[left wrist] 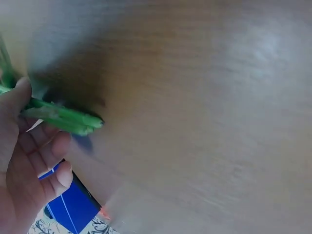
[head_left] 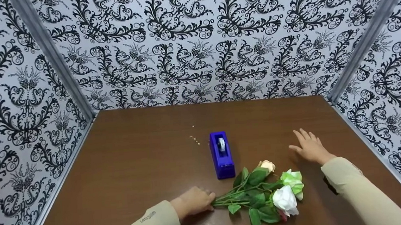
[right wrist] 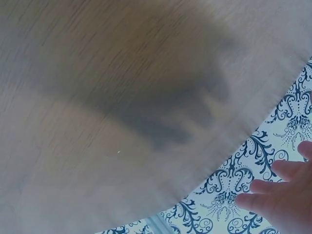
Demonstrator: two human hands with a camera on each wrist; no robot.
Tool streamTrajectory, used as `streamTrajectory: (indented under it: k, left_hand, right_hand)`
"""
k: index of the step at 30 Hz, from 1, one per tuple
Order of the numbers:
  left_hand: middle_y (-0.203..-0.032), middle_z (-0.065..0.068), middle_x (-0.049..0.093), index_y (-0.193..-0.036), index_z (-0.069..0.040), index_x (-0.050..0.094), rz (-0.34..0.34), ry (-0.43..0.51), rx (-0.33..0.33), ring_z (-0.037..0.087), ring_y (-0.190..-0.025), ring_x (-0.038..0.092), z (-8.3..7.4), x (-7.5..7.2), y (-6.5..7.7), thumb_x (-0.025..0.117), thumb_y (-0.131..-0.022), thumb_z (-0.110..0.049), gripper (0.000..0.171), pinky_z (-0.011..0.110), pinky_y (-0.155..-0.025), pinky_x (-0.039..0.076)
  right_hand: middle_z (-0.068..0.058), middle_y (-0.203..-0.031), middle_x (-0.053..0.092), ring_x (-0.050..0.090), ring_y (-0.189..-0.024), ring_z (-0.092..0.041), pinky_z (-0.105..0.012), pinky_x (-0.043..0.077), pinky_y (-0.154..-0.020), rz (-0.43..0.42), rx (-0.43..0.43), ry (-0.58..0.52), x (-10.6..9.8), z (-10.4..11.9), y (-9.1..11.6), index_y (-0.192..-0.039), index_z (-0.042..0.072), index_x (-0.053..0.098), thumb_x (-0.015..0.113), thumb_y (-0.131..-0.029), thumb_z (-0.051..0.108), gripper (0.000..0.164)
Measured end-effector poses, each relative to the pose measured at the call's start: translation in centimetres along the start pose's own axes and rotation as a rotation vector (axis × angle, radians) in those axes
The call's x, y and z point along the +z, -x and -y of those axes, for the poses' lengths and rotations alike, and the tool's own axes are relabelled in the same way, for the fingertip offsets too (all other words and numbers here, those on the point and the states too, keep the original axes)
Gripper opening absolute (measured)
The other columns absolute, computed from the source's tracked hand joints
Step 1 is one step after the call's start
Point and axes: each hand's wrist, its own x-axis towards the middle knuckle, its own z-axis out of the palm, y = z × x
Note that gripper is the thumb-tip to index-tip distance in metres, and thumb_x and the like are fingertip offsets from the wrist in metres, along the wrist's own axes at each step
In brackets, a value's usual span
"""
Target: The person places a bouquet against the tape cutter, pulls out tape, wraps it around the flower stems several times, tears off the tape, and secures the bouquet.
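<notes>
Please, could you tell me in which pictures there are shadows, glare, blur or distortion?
Head view: flowers and tape dispenser fairly clear; left wrist view: dark shadow beside the green stems, pale glare on the tabletop, blurred wood grain; right wrist view: dark finger-like shadow on the tabletop, whose edge looks curved, probably from lens distortion.

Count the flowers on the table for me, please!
3 show clearly: the cream flower nearest the tape dispenser, the white flower nearest the head view's bottom, and the green flower just above it. A reddish bit peeks from under the white one, so another may hide there.
</notes>
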Motion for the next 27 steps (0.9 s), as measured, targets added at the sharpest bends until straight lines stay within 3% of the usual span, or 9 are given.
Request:
streamTrajectory:
  k: [8, 12, 14, 16, 19, 22, 27]
  left_hand:
    - [-0.07, -0.003, 0.057, -0.082, -0.015, 0.051, 0.0, 0.21, -0.127, 0.013, -0.059, 0.057, 1.1, -0.6, 1.4, 0.056, -0.079, -0.055, 0.04, 0.027, -0.047, 0.041]
    - [-0.085, 0.004, 0.062, -0.092, -0.011, 0.056, 0.002, 0.313, -0.247, 0.021, -0.077, 0.061, 3.8, -0.9, 2.4, 0.053, -0.085, -0.05, 0.04, 0.033, -0.062, 0.048]
    - [-0.095, 0.01, 0.062, -0.1, -0.006, 0.057, -0.01, 0.412, -0.359, 0.028, -0.088, 0.06, 5.4, -0.9, 2.9, 0.05, -0.088, -0.048, 0.043, 0.04, -0.073, 0.049]
    - [-0.11, 0.018, 0.059, -0.112, -0.001, 0.055, -0.034, 0.559, -0.514, 0.035, -0.102, 0.056, 7.1, -0.9, 3.5, 0.047, -0.091, -0.048, 0.052, 0.048, -0.086, 0.045]
    - [-0.122, 0.024, 0.052, -0.124, 0.003, 0.049, -0.118, 0.723, -0.753, 0.041, -0.111, 0.05, 9.5, -0.8, 4.4, 0.042, -0.091, -0.052, 0.064, 0.053, -0.092, 0.039]
    - [-0.128, 0.024, 0.046, -0.13, 0.002, 0.043, -0.188, 0.709, -0.923, 0.043, -0.113, 0.047, 11.6, -0.4, 5.3, 0.043, -0.091, -0.052, 0.066, 0.057, -0.09, 0.038]
    - [-0.142, 0.026, 0.026, -0.139, 0.0, 0.028, -0.213, 0.639, -1.107, 0.049, -0.125, 0.029, 13.5, 0.7, 6.4, 0.046, -0.089, -0.052, 0.074, 0.066, -0.094, 0.024]
  right_hand:
    - [-0.039, -0.138, 0.021, 0.018, -0.12, -0.063, -0.071, 0.016, -0.093, 0.014, 0.004, 0.008, 0.5, -0.2, 0.2, -0.137, -0.009, 0.027, 0.051, -0.093, 0.031, 0.065]
    - [-0.039, -0.138, 0.019, 0.016, -0.12, -0.063, -0.072, 0.014, -0.094, 0.017, -0.002, 0.0, 0.0, -0.1, -0.1, -0.137, -0.01, 0.025, 0.05, -0.093, 0.034, 0.067]
    - [-0.039, -0.139, 0.018, 0.014, -0.121, -0.063, -0.072, 0.012, -0.094, 0.02, -0.001, -0.005, -0.1, -0.1, -0.1, -0.138, -0.01, 0.024, 0.049, -0.093, 0.035, 0.068]
    - [-0.039, -0.139, 0.017, 0.013, -0.121, -0.063, -0.071, 0.011, -0.095, 0.019, 0.002, -0.004, -0.4, -0.1, -0.1, -0.138, -0.01, 0.023, 0.049, -0.093, 0.036, 0.069]
    - [-0.039, -0.139, 0.017, 0.013, -0.121, -0.063, -0.071, 0.011, -0.095, 0.013, 0.009, 0.011, -0.6, -0.1, -0.1, -0.138, -0.01, 0.023, 0.049, -0.093, 0.038, 0.071]
    - [-0.038, -0.14, 0.016, 0.012, -0.122, -0.063, -0.072, 0.009, -0.095, 0.005, 0.025, 0.027, -0.8, -0.1, -0.1, -0.139, -0.008, 0.023, 0.05, -0.092, 0.04, 0.073]
    - [-0.037, -0.142, 0.011, 0.006, -0.124, -0.062, -0.073, 0.004, -0.095, 0.001, 0.06, 0.031, -0.7, -0.2, -0.1, -0.141, -0.006, 0.021, 0.051, -0.089, 0.047, 0.08]
